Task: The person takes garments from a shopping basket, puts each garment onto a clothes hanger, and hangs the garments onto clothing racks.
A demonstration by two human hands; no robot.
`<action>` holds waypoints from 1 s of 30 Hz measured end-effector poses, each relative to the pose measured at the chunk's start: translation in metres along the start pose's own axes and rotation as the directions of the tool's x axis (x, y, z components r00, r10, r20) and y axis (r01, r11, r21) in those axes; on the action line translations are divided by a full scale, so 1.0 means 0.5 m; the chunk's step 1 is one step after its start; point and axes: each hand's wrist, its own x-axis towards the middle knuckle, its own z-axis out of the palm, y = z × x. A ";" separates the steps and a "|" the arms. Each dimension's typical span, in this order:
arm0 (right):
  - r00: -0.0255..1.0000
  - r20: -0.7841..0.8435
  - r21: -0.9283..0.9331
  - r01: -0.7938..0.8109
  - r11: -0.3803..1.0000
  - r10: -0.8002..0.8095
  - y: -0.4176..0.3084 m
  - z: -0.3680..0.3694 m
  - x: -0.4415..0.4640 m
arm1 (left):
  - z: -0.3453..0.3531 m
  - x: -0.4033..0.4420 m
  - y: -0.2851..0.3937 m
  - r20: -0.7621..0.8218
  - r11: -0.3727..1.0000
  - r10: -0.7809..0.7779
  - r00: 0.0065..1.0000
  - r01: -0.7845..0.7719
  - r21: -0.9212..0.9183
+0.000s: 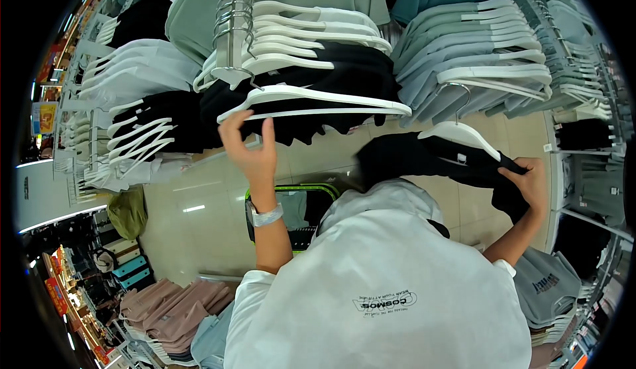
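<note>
My right hand [531, 187] is closed on the shoulder of a black garment [411, 154], near one end of the white hanger [457, 132] inside it. The hanger's metal hook points up, and the garment hangs over the floor in front of me. On the other side, my left hand [255, 152] is raised with thumb and fingers apart. Its fingertips are at the left end of a bare white hanger [311, 97] at the front of the rack; whether they touch it I cannot tell. Black garments [361, 71] on white hangers hang right behind that hanger.
Grey-blue garments [430, 71] hang at the right and white ones [146, 64] at the left. A shopping basket with a green rim [301, 187] stands on the tiled floor [192, 230]. Pink garments [175, 309] hang at the lower left, a grey shirt [543, 289] at the lower right.
</note>
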 end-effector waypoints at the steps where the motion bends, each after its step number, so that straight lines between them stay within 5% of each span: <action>1: 1.000 -0.008 -0.003 -0.019 1.000 0.019 0.005 -0.004 0.004 | 0.004 0.017 -0.003 -0.036 0.997 0.034 0.999 -0.036 -0.062; 8: 0.999 -0.040 -0.090 -0.014 0.996 0.011 -0.038 -0.015 0.053 | 0.055 0.069 0.000 0.194 0.982 -0.095 0.976 0.124 -0.143; 12: 0.997 0.017 -0.027 0.070 0.997 -0.069 -0.050 -0.009 0.096 | 0.048 0.058 0.002 0.216 0.965 -0.240 0.947 0.257 -0.056; 22: 0.933 0.216 0.128 0.266 0.955 -0.288 -0.165 0.041 0.200 | -0.019 0.038 0.022 0.148 0.962 -0.236 0.961 0.252 -0.105; 24: 0.883 0.199 0.084 0.416 0.905 -0.425 -0.181 0.083 0.228 | -0.014 0.037 0.040 0.170 0.947 -0.289 0.942 0.308 -0.093; 30: 0.803 0.149 0.270 0.529 0.805 -0.577 -0.352 0.197 0.245 | -0.003 0.033 0.050 0.161 0.917 -0.343 0.926 0.367 -0.158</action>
